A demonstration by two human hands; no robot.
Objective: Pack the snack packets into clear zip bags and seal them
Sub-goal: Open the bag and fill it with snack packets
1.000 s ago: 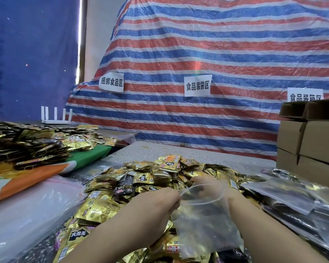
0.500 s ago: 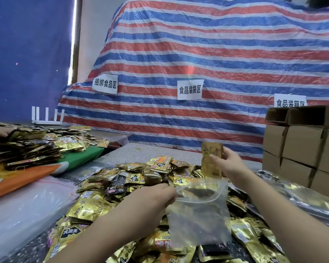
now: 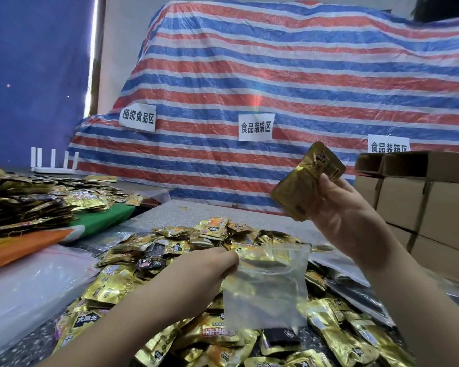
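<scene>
Pinched at its left top corner by the left hand [image 3: 210,263], a clear zip bag [image 3: 266,290] hangs over the heap of packets, mouth up and gaping, the zip strip bowed into an oval. The right hand [image 3: 339,215] is raised well above and to the right of that mouth, fingers and thumb curled round a small stack of gold packets [image 3: 306,181] held tilted, short end down. Stack and bag are well apart; nothing is passing through the opening.

Head view, the only one: the bag looks empty, though gold shows through its film from the pile behind, so I cannot rule out a packet inside. By my reading this bag's filling is just starting: the stack has to go in, and the zip then has to be pressed shut. What seem to be filled clear bags lie at the table's right edge [image 3: 355,295], glossy and dark, but too blurred to say whether they are sealed. The loose pile [image 3: 196,250] spreads across the middle of the table and down to its near edge, so a great deal is left to pack.

The bag is thin, limp film, creased, held only at one corner, so its mouth could sag closed. The packets are crinkled foil, gold with some black and orange ones mixed in, slippery-looking and flat. A second heap [image 3: 32,205] sits on the table at far left, and cardboard boxes [image 3: 421,202] stand at the right.
</scene>
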